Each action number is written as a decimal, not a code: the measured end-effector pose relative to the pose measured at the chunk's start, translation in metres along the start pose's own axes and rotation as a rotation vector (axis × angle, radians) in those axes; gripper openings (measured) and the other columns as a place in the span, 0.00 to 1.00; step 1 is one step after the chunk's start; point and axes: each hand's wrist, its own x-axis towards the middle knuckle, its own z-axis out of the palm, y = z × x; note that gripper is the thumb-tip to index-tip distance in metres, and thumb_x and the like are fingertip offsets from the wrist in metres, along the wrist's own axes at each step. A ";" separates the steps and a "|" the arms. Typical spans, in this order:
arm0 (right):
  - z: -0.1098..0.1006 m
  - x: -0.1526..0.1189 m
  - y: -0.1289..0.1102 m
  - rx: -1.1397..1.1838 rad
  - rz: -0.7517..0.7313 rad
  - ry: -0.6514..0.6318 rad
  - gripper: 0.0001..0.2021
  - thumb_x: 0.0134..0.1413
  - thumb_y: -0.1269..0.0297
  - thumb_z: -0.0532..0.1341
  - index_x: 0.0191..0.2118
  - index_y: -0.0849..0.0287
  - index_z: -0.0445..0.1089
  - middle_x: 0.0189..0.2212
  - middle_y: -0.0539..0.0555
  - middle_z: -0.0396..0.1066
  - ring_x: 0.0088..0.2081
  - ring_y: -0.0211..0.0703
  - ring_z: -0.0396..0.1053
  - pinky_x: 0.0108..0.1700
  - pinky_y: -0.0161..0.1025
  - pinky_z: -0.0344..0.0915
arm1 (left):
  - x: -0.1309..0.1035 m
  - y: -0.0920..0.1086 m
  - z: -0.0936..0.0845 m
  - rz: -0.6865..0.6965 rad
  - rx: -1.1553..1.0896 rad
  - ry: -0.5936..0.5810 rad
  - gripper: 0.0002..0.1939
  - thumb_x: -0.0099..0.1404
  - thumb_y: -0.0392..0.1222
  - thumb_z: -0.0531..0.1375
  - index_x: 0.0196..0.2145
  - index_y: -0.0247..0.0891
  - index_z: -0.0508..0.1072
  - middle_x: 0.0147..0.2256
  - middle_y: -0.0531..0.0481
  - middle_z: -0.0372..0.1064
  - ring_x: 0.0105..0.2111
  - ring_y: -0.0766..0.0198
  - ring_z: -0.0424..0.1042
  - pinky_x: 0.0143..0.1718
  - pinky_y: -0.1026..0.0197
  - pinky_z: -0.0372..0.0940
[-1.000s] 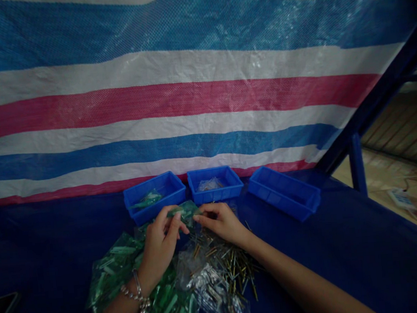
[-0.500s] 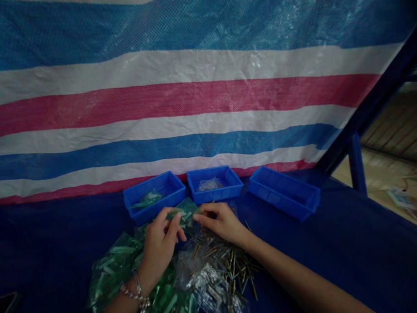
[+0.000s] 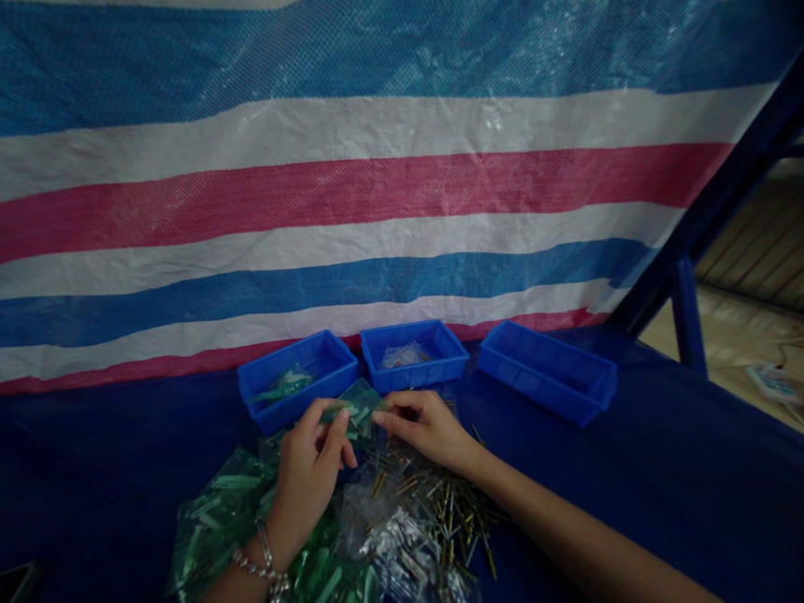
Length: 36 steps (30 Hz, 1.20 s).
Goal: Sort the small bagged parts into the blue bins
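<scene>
Dimly lit — left hand (image 3: 310,467), right hand (image 3: 433,430) hold green packet (image 3: 363,402) — insides unclear.

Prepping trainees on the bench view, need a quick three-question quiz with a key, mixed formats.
1. True or false: a silvery bracelet circles the left wrist.

2. Multiple choice: what do the left hand and the right hand both hold?
A) a roll of tape
B) a green plastic packet
C) a screwdriver

3. Fill in: ___ blue plastic bins stand in front of the striped sheet.

Key:
1. True
2. B
3. Three
</scene>
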 end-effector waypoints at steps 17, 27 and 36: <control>-0.001 0.000 -0.002 0.017 -0.004 -0.006 0.15 0.52 0.59 0.54 0.20 0.61 0.63 0.15 0.46 0.59 0.19 0.31 0.56 0.22 0.30 0.53 | 0.002 -0.001 0.001 -0.003 0.053 -0.022 0.09 0.60 0.45 0.51 0.35 0.36 0.63 0.14 0.58 0.63 0.14 0.68 0.63 0.17 0.69 0.56; -0.001 0.001 -0.002 0.028 0.020 -0.012 0.14 0.52 0.58 0.54 0.21 0.62 0.64 0.15 0.47 0.61 0.19 0.32 0.57 0.22 0.30 0.54 | 0.001 0.001 0.000 -0.008 0.072 -0.016 0.09 0.60 0.45 0.51 0.33 0.37 0.63 0.13 0.58 0.63 0.15 0.68 0.64 0.18 0.68 0.57; -0.001 0.000 -0.005 0.027 0.031 -0.011 0.14 0.52 0.59 0.54 0.22 0.61 0.65 0.15 0.47 0.62 0.19 0.32 0.57 0.22 0.31 0.55 | 0.000 0.001 0.000 -0.005 0.035 -0.011 0.09 0.59 0.45 0.52 0.33 0.37 0.63 0.13 0.58 0.63 0.14 0.68 0.64 0.18 0.69 0.56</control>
